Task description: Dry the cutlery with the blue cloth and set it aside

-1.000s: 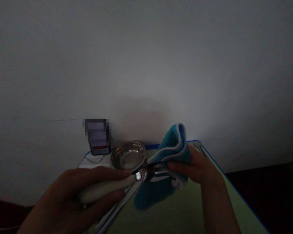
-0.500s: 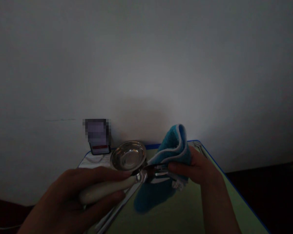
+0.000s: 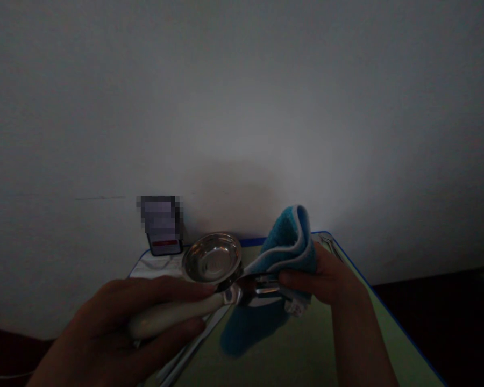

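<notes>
My left hand (image 3: 116, 328) is closed around the pale, thick handle of a metal fork (image 3: 246, 290), held sideways above the table. The handle is cream-coloured. My right hand (image 3: 326, 274) grips a folded blue terry cloth (image 3: 284, 242) with light edging, its thumb pressed by the tines. The cloth lies behind and around the fork's head, and one part hangs below it. The tine tips are hidden by thumb and cloth. Just beyond the fork stands a shiny round steel bowl (image 3: 213, 258), with nothing visible inside.
The green table (image 3: 306, 349) has a blue rim and meets a grey wall (image 3: 242, 107). A phone (image 3: 164, 226), partly pixelated, leans upright at the back left. Metal cutlery (image 3: 329, 243) lies at the far right corner. Long metal pieces (image 3: 185, 355) lie under my left hand.
The fork's head has turned slightly against the cloth. Both hands keep nearly the same place and grip.
</notes>
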`<state>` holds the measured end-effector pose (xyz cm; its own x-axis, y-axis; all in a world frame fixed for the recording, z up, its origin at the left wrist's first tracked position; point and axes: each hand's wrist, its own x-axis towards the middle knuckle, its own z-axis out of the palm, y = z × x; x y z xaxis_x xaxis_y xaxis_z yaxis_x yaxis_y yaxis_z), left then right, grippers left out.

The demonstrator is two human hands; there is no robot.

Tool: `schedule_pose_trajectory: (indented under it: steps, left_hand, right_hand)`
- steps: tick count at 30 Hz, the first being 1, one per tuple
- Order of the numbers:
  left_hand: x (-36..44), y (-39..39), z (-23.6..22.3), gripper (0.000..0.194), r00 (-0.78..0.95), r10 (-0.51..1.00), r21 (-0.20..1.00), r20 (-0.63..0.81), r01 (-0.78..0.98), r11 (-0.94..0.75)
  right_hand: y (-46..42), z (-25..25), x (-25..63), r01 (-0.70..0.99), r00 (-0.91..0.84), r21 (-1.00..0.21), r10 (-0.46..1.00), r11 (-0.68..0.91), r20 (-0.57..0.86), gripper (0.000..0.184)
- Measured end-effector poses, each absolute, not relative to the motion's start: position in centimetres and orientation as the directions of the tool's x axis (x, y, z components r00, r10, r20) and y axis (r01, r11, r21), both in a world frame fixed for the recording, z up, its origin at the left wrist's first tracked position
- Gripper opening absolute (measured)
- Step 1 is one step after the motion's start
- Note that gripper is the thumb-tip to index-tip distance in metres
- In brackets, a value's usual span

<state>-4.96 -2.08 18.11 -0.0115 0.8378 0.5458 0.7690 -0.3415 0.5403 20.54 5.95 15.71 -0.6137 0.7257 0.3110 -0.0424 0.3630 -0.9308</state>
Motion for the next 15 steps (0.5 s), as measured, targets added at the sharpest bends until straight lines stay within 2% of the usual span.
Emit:
schedule_pose_trajectory:
  steps: [11, 15]
  left_hand:
    - [-5.0, -2.26, 17.88, 0.016, -0.024, 0.828, 0.547, 0.561, 0.761, -0.349]
    - [-4.93, -2.26, 17.96, 0.015, -0.025, 0.83, 0.559, 0.557, 0.751, -0.352]
  right_hand:
    - [6.03, 15.83, 20.44, -0.092, -0.633, -0.915, 0.686, 0.392, 0.357, 0.019]
    - [6.11, 15.67, 20.61, -0.053, -0.636, -0.917, 0.695, 0.396, 0.337, 0.019]
